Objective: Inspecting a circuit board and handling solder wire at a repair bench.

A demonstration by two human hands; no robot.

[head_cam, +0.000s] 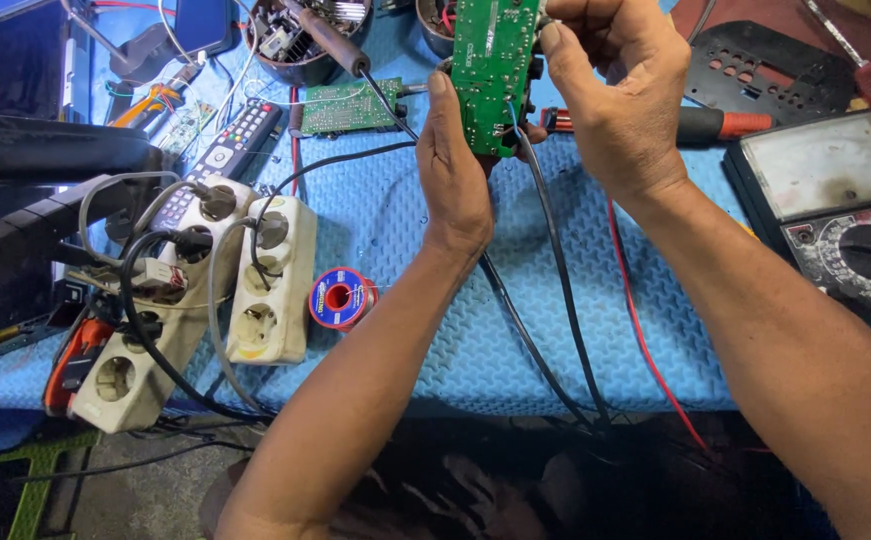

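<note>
Above a table point(516, 340) covered by a blue mat, a green circuit board point(494, 70) is held upright between both hands. The left hand point(454, 175) is pressed along its lower left edge, fingers closed on it; the right hand point(621, 95) is clamped over its right side. Black cables point(556, 300) are draped below, beside a solder spool point(339, 298) and two power strips point(266, 280).

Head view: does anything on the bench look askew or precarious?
The two white power strips lie skewed at the blue mat's front-left edge, tangled in grey and black cords. Both hands, left and right, hold the green circuit board upright.
</note>
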